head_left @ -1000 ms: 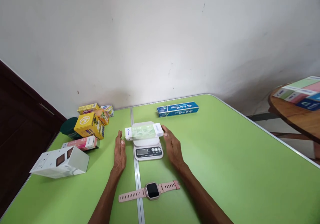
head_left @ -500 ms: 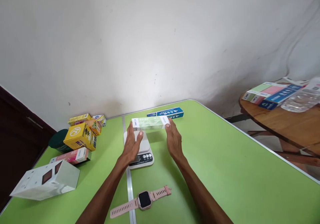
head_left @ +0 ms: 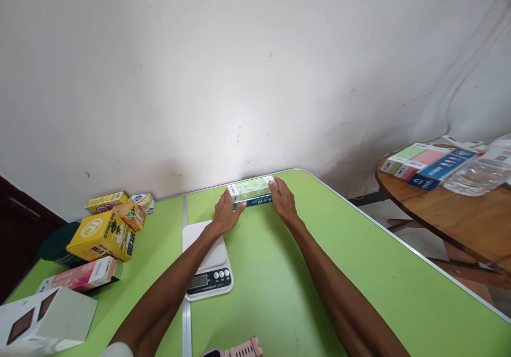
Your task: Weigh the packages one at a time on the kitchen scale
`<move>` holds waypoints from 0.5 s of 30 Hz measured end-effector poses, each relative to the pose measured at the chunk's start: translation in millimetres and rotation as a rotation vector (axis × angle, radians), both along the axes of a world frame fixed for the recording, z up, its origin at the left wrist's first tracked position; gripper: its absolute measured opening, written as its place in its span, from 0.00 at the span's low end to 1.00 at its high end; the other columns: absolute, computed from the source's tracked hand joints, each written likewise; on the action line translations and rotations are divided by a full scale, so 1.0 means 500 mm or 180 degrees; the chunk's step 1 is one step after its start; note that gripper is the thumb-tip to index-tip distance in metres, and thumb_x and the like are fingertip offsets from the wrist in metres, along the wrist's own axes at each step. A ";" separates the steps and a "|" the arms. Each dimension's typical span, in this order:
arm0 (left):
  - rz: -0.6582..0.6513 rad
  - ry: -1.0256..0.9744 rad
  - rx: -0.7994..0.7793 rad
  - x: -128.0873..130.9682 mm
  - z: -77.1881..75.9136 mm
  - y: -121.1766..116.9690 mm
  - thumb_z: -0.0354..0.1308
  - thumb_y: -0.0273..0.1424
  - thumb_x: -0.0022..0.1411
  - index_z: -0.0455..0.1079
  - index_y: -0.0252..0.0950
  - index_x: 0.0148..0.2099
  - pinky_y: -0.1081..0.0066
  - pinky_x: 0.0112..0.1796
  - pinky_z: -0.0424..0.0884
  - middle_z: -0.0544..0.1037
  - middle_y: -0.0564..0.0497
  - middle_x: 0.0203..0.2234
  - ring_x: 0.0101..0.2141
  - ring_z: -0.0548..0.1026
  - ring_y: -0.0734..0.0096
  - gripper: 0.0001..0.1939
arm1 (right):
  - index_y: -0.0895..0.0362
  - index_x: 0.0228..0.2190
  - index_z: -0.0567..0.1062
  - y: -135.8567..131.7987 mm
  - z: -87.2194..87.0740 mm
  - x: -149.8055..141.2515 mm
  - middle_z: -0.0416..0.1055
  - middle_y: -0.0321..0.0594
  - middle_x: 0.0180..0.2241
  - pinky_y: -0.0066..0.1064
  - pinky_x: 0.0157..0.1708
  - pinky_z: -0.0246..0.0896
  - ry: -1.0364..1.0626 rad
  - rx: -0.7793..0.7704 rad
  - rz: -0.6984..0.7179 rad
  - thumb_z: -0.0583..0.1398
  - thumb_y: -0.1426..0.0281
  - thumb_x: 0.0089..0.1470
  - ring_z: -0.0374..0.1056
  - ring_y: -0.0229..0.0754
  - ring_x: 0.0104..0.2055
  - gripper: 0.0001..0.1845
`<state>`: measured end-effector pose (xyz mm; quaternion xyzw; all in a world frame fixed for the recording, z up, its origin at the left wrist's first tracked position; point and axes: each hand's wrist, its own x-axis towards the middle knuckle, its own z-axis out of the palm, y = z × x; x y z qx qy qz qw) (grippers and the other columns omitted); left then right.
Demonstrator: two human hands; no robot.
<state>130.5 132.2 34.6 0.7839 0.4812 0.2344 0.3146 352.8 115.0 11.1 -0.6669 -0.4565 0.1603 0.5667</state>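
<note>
Between my two hands is a long green and white toothpaste box (head_left: 251, 188), lying on or just over a blue toothpaste box (head_left: 257, 202) at the table's far edge; I cannot tell if the two touch. My left hand (head_left: 226, 212) grips its left end and my right hand (head_left: 282, 197) its right end, fingers closed round the ends. Nearer to me, under my left forearm, a white kitchen scale (head_left: 211, 261) rests with nothing on its plate. A pink smartwatch (head_left: 243, 348) lies at the bottom edge, partly cut off.
On the left stand a yellow box (head_left: 99, 234), smaller cartons (head_left: 106, 202), a dark green round container (head_left: 59, 245), a pink box (head_left: 82, 274) and a white box (head_left: 67, 314). A wooden table (head_left: 451, 213) on the right carries more boxes (head_left: 431, 160) and a clear plastic bottle (head_left: 475, 173).
Both hands have carried the green and white box away from above the scale, to the far edge over the blue box. The view has shifted, so the watch now sits lower.
</note>
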 end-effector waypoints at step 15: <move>-0.0068 -0.0454 -0.0433 -0.010 -0.010 0.056 0.64 0.41 0.62 0.51 0.32 0.75 0.44 0.64 0.62 0.66 0.29 0.66 0.63 0.68 0.39 0.46 | 0.57 0.50 0.80 0.014 -0.026 0.049 0.75 0.53 0.57 0.48 0.64 0.60 -0.0045 -0.0404 0.0024 0.51 0.38 0.60 0.68 0.57 0.61 0.40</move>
